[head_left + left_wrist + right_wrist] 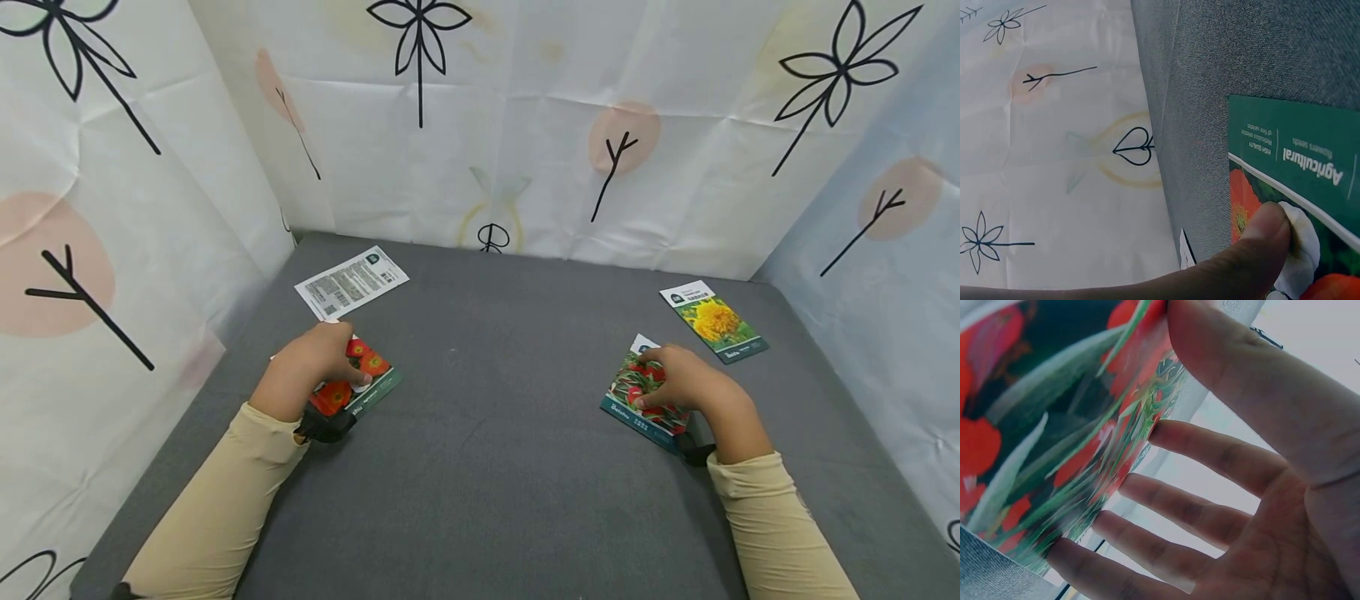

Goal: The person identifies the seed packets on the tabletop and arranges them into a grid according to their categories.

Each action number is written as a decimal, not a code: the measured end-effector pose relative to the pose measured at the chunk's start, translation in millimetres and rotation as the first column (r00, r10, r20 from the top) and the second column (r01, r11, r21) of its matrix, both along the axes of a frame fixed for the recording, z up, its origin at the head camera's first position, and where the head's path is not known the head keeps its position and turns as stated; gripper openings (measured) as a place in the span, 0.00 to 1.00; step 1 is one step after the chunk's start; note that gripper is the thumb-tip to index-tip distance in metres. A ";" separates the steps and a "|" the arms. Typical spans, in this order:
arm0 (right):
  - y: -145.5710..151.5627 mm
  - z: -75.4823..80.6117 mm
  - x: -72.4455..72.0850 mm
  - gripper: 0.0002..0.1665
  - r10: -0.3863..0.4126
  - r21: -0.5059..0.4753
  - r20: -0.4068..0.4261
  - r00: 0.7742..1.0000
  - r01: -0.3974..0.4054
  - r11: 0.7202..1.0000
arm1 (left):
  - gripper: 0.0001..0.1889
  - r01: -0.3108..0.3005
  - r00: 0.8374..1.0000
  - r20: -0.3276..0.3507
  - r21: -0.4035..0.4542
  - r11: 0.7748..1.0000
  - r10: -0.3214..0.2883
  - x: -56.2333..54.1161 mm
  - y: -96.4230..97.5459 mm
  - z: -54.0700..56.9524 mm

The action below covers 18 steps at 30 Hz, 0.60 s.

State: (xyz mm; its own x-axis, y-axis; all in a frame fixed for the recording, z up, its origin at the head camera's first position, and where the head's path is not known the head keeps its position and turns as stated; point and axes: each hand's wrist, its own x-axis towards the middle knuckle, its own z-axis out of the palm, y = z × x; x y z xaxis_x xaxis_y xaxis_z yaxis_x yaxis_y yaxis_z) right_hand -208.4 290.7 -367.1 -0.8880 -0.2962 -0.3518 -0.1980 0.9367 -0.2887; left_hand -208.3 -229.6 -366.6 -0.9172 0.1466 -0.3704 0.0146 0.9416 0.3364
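Note:
My left hand (311,367) grips a seed packet (375,365) printed with orange-red and white poppies above a green band. In the left wrist view the thumb (1266,225) presses on its printed face, and the band reads "Agricultural flowers seeds". To the right, my right hand (705,387) holds another seed packet (628,379) with red flowers and green leaves. Its thumb is on the face and the fingertips (1072,553) are along one edge, where the packet bows in the right wrist view.
Behind the left hand a seed packet (352,283) lies with its white, text-covered back up. A yellow-flowered packet (716,322) rests beyond the right hand. Grey cloth covers the table (480,467), and patterned white fabric (525,150) stands along its back and sides.

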 end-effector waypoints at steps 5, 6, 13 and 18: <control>-0.6 -0.8 -0.2 0.47 -0.006 -0.002 0.004 1.000 0.006 1.000 | 0.33 -0.001 1.000 -0.002 0.003 1.000 0.001 0.3 -0.2 0.4; -0.8 -0.6 -0.2 0.47 -0.008 -0.002 0.006 1.000 0.008 1.000 | 0.34 -0.004 1.000 -0.002 0.004 1.000 0.004 0.5 0.1 0.6; -1.6 -0.3 -0.2 0.48 -0.010 0.001 0.011 1.000 0.010 1.000 | 0.34 -0.011 1.000 0.004 0.005 1.000 0.011 0.6 0.9 0.0; -1.6 -0.8 -0.6 0.48 -0.012 -0.004 0.013 1.000 0.012 1.000 | 0.33 -0.004 1.000 -0.001 0.009 1.000 0.004 0.7 0.5 -0.5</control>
State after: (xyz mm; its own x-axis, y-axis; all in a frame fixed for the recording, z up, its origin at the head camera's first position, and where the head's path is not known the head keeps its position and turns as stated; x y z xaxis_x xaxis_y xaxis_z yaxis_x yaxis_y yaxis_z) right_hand -209.0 289.2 -367.9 -0.8869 -0.2868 -0.3621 -0.1828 0.9378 -0.2950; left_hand -207.6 -229.2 -367.1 -0.9183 0.1461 -0.3679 0.0113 0.9387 0.3447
